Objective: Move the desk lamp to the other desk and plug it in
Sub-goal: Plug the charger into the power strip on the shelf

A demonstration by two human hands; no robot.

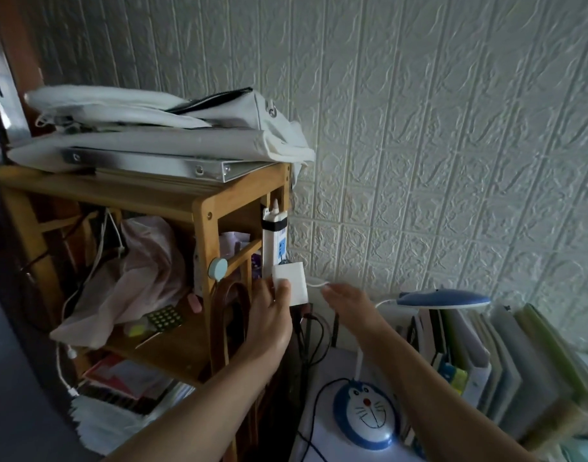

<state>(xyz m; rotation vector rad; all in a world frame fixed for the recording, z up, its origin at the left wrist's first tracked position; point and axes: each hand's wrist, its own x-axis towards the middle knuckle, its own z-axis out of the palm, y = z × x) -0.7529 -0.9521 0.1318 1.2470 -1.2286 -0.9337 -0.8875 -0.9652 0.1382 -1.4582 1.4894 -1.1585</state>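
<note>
The desk lamp stands on the white desk at lower right: a round blue-and-white cartoon-cat base [365, 413], a thin white neck and a blue head [444, 299]. A white power strip [275, 240] is taped upright to the side of the wooden shelf. My left hand [271, 315] grips a white square adapter [291, 283] at the strip's lower end. A thin white cable [316, 284] runs out of the adapter's right side. My right hand [347, 300] hovers just right of the adapter, fingers apart, fingertips at the cable.
The wooden shelf [206, 211] holds bags and a binder on top and a plastic bag inside. Black cables [314, 331] hang between shelf and desk. Upright books and folders [485, 358] line the desk at right. The wall is close behind.
</note>
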